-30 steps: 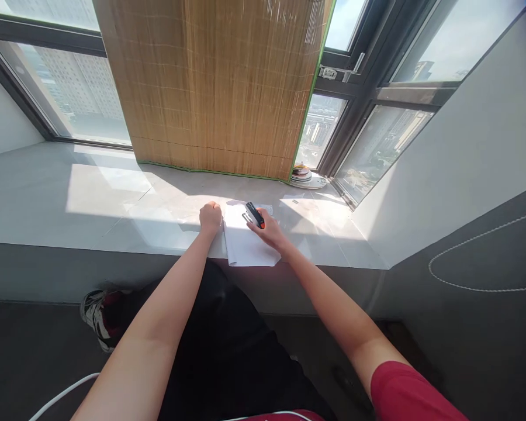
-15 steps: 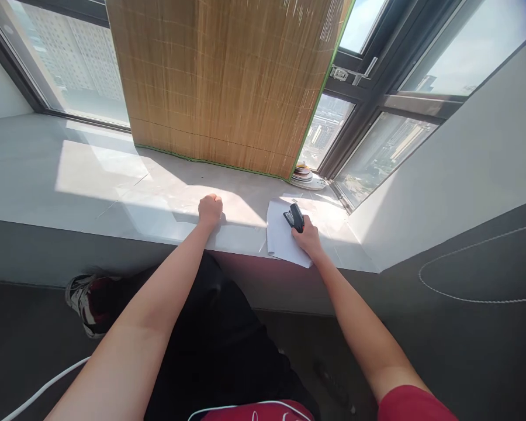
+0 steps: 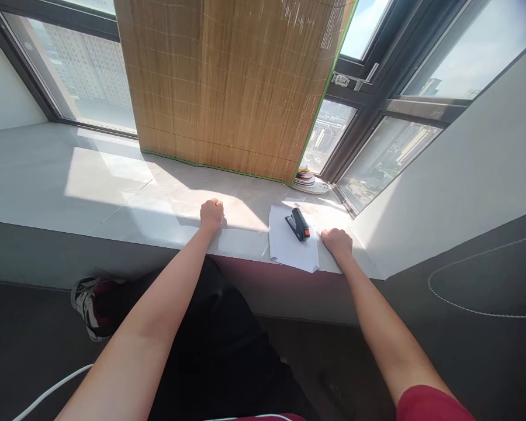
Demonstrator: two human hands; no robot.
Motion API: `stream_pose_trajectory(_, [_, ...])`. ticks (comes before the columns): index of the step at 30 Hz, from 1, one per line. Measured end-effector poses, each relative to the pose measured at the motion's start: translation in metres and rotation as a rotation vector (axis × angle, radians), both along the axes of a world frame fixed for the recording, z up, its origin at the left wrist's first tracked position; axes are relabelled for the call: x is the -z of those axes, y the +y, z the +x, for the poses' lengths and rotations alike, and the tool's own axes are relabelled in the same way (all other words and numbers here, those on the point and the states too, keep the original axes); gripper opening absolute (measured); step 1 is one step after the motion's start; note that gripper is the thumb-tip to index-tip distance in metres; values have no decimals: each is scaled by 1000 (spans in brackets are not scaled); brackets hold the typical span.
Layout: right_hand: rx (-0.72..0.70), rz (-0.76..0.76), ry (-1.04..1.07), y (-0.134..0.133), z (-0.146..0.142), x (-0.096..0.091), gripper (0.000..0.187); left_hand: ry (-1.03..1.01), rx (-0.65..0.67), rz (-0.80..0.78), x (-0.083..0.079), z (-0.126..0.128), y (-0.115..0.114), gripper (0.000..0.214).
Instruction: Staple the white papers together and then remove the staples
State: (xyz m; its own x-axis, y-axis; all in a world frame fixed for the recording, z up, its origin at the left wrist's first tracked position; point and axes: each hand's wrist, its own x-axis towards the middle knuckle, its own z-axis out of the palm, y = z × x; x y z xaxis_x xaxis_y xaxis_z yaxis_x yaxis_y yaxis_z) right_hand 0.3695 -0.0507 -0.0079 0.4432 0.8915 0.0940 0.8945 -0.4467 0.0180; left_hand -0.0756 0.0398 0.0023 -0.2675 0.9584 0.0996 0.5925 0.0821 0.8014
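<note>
Black stapler with an orange patch lying on white, roughly rectangular paper, apart from both hands

The paper rests on the pale, smooth windowsill, right of its middle, its lower side reaching the near edge; the stapler occupies the paper's upper half. Left hand: fingers curled closed in a fist on the sill, well left of the paper; contents, if any, cannot be told. Right hand: fingers curled closed, just beside the paper, towards the sill's near right corner. Stacked pale round dishes stand at the far right corner, beside the green-edged brown bamboo blind
</note>
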Motion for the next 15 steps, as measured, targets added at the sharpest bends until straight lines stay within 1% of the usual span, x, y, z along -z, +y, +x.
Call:
stream_pose_trajectory(5, [-3,1,-3,1,-3,-2,48,29,12,8,2,0,1,33])
stream_pose_trajectory(11, [-17,26,25,1,2,2,43,7,18,-2,3,-1,1,30])
stream_pose_trajectory(13, [-44,84,26,3,2,1,44,7,24,1,2,-1,0,30])
stream_pose_trajectory(15, [-108,175,50,10,-2,-3,48,10,31,9,1,-1,-1,30])
